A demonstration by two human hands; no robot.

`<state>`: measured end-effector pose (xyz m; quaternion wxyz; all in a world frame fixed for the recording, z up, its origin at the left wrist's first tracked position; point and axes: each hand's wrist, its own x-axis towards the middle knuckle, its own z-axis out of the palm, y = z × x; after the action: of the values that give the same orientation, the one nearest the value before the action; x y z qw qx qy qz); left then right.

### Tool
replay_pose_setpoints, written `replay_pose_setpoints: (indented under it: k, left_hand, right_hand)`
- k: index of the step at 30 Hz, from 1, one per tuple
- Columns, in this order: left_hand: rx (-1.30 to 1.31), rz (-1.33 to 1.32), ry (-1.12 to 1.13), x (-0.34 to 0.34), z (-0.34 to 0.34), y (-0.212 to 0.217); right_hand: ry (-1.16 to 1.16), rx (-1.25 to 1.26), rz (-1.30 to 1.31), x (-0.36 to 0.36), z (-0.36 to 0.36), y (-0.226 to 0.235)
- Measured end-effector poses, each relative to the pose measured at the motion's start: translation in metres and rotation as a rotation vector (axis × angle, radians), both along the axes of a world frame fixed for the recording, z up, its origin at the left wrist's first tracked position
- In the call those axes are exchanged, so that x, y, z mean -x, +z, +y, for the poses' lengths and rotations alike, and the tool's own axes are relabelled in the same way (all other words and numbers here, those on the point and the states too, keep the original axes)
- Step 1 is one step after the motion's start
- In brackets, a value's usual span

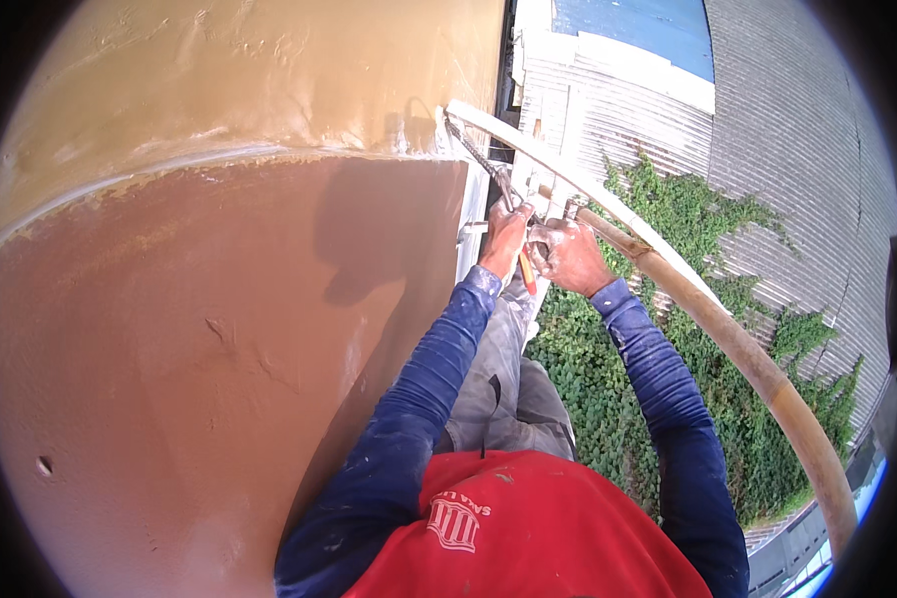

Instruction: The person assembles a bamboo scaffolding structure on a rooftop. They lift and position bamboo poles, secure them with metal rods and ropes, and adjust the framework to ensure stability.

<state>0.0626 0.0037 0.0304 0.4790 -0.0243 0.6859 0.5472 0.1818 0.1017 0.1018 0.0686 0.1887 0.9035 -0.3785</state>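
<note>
My left hand is closed round a hand tool with a red and yellow handle, which points down below my fingers. Its kind is hard to make out. A grey metal piece shows just above that hand, at the lower end of a dark, twisted, rope-like length that runs up to the wall's corner. Right beside it, my right hand has its fingers curled in near the tool. Whatever those fingers pinch is hidden. Pale dust covers both hands.
To the left rises a wall, brown below and ochre above. A white pole and a bamboo pole slant past on the right. Far below lie green creepers and corrugated roofs. My legs stand close to the wall.
</note>
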Motion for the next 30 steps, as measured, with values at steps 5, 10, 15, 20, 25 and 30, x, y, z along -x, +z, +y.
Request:
replay_pose_setpoints:
  k: [5,10,15,20,25,30]
  left_hand:
    - [0.149,0.38,0.02,-0.048,0.052,-0.039]
    - [0.014,-0.031,0.26,-0.023,-0.007,-0.012]
    - [-0.087,-0.326,0.357,0.046,-0.062,0.055]
    - [-0.117,-0.377,0.375,0.065,-0.051,0.061]
    - [-0.127,-0.291,0.208,0.058,0.003,0.035]
    - [0.088,0.106,-0.02,-0.031,0.06,-0.013]
  right_hand:
    - [0.095,-0.245,0.098,-0.031,0.051,-0.038]
    - [-0.165,-0.018,0.038,-0.002,-0.032,-0.004]
    - [-0.141,-0.063,0.054,0.064,-0.1,0.019]
    - [-0.125,-0.136,0.059,0.088,-0.086,0.022]
    - [-0.166,-0.1,0.122,0.075,-0.01,0.045]
    - [-0.021,-0.049,-0.043,-0.018,0.058,-0.001]
